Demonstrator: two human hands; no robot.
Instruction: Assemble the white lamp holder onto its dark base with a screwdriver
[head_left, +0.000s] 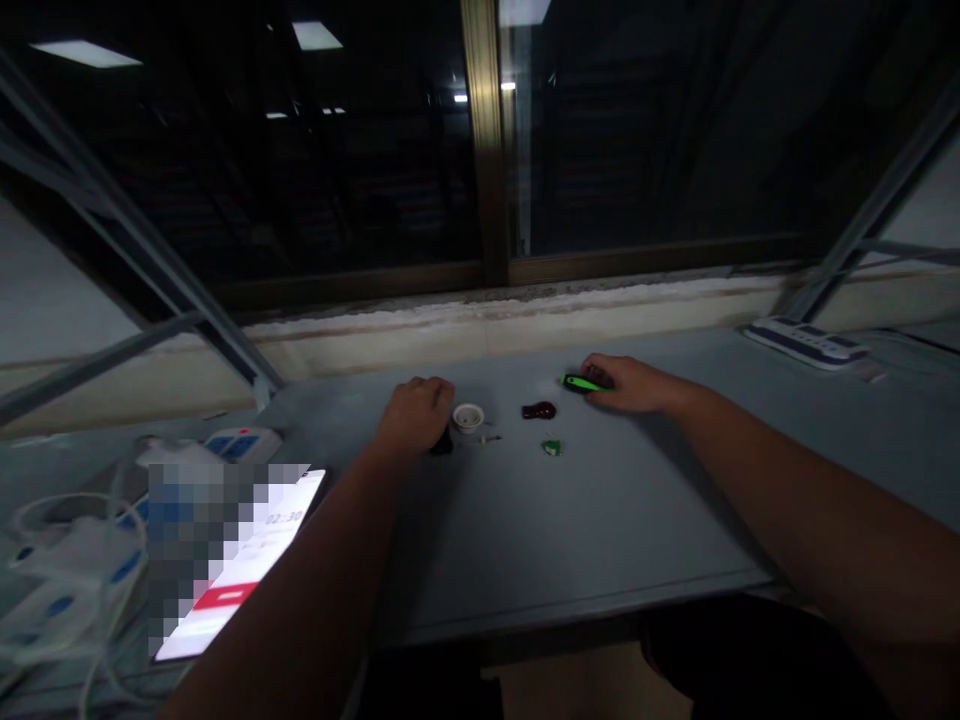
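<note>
Two hands: both bare, the right hand [626,385] and the left hand [414,418] resting on the tabletop, well apart.
Right hand: fingers curled down, holding a green-and-black tool [581,383] at its near end.
Tool's lie: long axis runs nearly level across the table, tip pointing left, toward the left hand, and sticking out past the fingertips.
Left hand: closed in a loose fist, touching a black object [441,442] at its edge (whether it has hold of it, I cannot tell).
Between the hands: a white ring-shaped cap [468,417], a small screw [489,438], a dark red piece [538,410], a small green piece [552,447].
Surface: grey table [510,540], with a power strip [806,343] at the far right and a phone [247,560] at the near left.
Room: dark window [300,150] behind, metal frame bars [112,240] at the left.
</note>
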